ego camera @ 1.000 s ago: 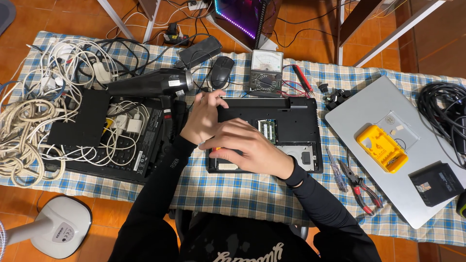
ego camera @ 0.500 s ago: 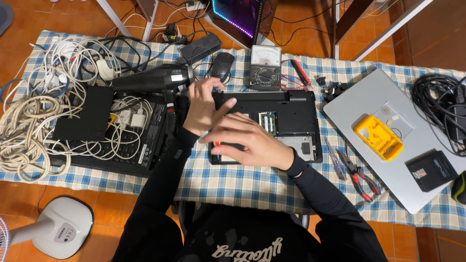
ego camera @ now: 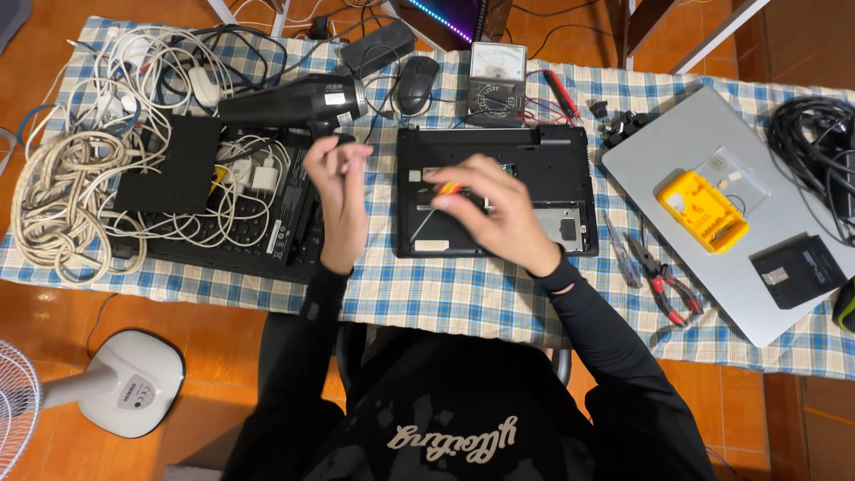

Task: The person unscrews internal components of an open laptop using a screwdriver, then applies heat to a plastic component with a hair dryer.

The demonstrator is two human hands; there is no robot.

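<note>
Fingers of right hand (ego camera: pixel 499 214) pinch a small orange-handled screwdriver (ego camera: pixel 443 191), tip down on the black laptop base (ego camera: pixel 552 169), underside up at table centre. Left hand (ego camera: pixel 338 200) raised off it, fingertips bunched; can't tell if holding anything. Hair dryer (ego camera: pixel 298 100) crowds left edge; pliers (ego camera: pixel 663 285) lie to the right.
</note>
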